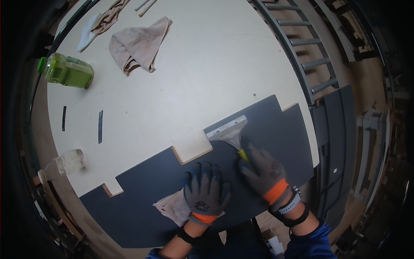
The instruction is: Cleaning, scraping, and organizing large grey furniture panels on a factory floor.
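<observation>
A dark blue-grey panel with notches cut in its far edge lies on the pale table. My right hand, in a grey glove with an orange cuff, is closed round the yellow handle of a scraper. The wide blade of this scraper rests near the panel's far edge, right of the middle notch. My left hand, gloved alike, lies flat on the panel with its fingers stretched out. Partly under its palm side is a pinkish cloth, its right part hidden by the hand.
Farther back on the table lie a crumpled cloth and a bunched cloth. A green bottle lies at the left, with a clear container nearer. A roller rack borders the far right; dark panels stand beyond the table.
</observation>
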`<action>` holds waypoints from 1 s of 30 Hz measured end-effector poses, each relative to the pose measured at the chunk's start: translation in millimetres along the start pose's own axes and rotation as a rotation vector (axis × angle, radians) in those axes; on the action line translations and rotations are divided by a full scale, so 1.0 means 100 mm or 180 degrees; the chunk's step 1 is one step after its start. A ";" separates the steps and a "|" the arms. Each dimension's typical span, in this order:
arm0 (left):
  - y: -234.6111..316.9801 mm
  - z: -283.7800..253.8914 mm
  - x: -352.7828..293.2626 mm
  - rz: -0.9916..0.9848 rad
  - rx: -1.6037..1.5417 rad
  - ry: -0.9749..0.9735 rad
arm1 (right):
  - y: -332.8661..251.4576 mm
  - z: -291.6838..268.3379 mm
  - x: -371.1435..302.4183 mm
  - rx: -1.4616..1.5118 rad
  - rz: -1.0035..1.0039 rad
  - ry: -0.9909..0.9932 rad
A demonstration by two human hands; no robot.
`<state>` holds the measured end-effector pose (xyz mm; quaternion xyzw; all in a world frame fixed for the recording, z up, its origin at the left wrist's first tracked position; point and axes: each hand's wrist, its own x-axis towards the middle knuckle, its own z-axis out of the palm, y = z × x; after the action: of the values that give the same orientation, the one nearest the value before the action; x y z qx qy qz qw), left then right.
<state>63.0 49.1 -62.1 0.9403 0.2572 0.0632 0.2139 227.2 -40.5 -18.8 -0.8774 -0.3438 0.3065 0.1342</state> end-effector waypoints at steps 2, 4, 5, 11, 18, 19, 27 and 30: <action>-0.01 0.01 -0.01 0.0012 -0.0009 0.0029 | -0.01 0.00 0.00 -0.0003 0.0045 -0.0039; -0.01 0.02 -0.02 0.0020 -0.0020 0.0033 | -0.01 0.00 0.00 -0.0052 0.0036 -0.0015; -0.01 0.02 -0.02 0.0025 -0.0020 0.0022 | -0.01 0.00 0.00 -0.0076 0.0029 -0.0002; -0.01 0.02 -0.02 0.0032 -0.0021 0.0018 | -0.03 -0.02 0.00 -0.0068 0.0096 -0.0020; -0.01 0.03 -0.01 0.0055 -0.0009 0.0073 | -0.07 -0.04 0.06 -0.0054 -0.0026 0.0010; -0.01 0.03 -0.01 0.0061 0.0000 0.0074 | -0.06 -0.04 0.07 -0.0047 -0.0020 -0.0014; -0.02 0.02 -0.02 0.0058 0.0008 0.0061 | 0.03 -0.02 0.07 0.0197 -0.0089 0.0255; -0.02 0.01 -0.02 0.0070 0.0023 0.0048 | -0.02 -0.09 -0.04 -0.0006 0.0067 0.0038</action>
<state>60.0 49.3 -63.9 0.9433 0.2486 0.0716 0.2078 229.6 -42.0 -8.6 -0.8830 -0.3341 0.3022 0.1321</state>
